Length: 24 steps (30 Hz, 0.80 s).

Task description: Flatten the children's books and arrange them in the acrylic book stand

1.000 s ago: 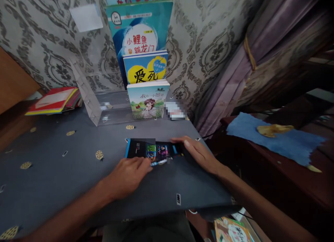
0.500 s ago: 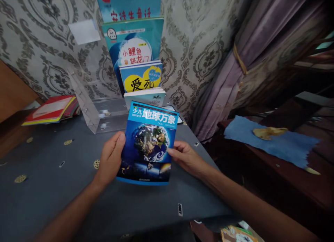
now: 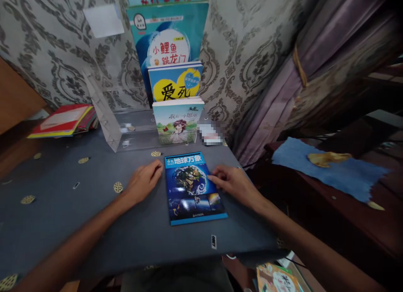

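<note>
A blue children's book [image 3: 189, 185] with the Earth on its cover lies on the dark tablecloth in front of me. My left hand [image 3: 145, 181] rests on the cloth just left of it, fingers loosely curled together and holding nothing. At the book's right edge is my right hand [image 3: 231, 183], partly open, with one digit reaching to the cover's edge. Behind the book, a clear acrylic rack [image 3: 138, 142] holds upright books in tiers. Its front one is a pale green book with a drawn girl [image 3: 179, 126]. Higher up stand a yellow-and-blue book [image 3: 176, 84] and a teal book [image 3: 168, 36].
Left of the rack lies a stack of red and yellow booklets [image 3: 64, 120]. A pixelated flat item [image 3: 209, 132] lies right of it. Purple curtain [image 3: 277, 69] hangs on the right, beside a dark surface with a blue cloth [image 3: 327, 170]. Another book [image 3: 277, 279] shows below the table edge.
The Earth book, held up between both hands before, now lies flat on the table. My left hand has let go and moved off its left edge. The pale green book behind is uncovered.
</note>
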Motion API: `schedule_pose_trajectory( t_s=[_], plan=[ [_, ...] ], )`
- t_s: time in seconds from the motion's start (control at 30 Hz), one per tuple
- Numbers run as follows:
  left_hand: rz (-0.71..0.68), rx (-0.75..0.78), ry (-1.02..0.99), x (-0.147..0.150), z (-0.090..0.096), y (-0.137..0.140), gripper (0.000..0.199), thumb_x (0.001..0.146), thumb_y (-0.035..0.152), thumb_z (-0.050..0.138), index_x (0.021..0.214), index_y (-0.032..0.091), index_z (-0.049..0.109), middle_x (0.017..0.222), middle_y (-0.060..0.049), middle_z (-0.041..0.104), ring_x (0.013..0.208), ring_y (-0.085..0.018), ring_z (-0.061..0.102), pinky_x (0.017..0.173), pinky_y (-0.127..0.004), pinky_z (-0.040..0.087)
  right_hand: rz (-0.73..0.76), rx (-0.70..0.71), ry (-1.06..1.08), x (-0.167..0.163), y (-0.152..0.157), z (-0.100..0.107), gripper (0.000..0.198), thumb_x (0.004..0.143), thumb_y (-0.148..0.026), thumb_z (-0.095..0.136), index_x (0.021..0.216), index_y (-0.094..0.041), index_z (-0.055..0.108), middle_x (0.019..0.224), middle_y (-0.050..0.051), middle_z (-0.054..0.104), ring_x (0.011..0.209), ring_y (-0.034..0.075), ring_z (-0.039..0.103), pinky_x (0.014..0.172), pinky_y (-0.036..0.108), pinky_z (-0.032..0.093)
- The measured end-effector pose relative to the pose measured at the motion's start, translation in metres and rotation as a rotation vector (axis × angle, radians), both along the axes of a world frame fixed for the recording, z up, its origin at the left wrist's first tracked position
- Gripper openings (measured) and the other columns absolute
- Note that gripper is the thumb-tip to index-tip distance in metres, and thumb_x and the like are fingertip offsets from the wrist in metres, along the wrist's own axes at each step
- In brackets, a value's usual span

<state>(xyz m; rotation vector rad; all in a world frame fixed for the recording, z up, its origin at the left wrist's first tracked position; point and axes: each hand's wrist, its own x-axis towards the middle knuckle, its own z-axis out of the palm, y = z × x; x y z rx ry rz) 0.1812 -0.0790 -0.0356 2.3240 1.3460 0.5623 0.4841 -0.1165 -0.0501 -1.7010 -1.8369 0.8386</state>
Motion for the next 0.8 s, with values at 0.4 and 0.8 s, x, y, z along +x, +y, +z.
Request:
schedule_pose_trajectory(
  t_s=[0.4, 0.8],
  plan=[
    [-0.066, 0.349, 0.135, 0.006, -0.042, 0.015, 0.030, 0.101, 0.022, 0.041, 0.129, 0.016, 0.050, 0.133, -0.016, 0.063, 0.124, -0.029, 0.059, 0.103, -0.048, 0.050, 0.535, 0.464, -0.300, -0.098, 0.026, -0.008, 0.047, 0.102, -0.028, 0.045, 0.145, -0.010, 0.046, 0.148, 0.021, 0.053, 0.141, 0.028, 0.047, 0.116, 0.050, 0.040],
    [-0.065, 0.303, 0.147, 0.009, -0.039, 0.017, 0.024, 0.100, 0.022, 0.041, 0.121, 0.019, 0.053, 0.137, -0.015, 0.060, 0.128, -0.029, 0.055, 0.105, -0.052, 0.048, 0.374, 0.419, -0.304, -0.043, 0.040, -0.025, 0.042, 0.102, -0.023, 0.042, 0.143, -0.016, 0.048, 0.148, 0.016, 0.055, 0.143, 0.027, 0.045, 0.119, 0.056, 0.035]
  ],
)
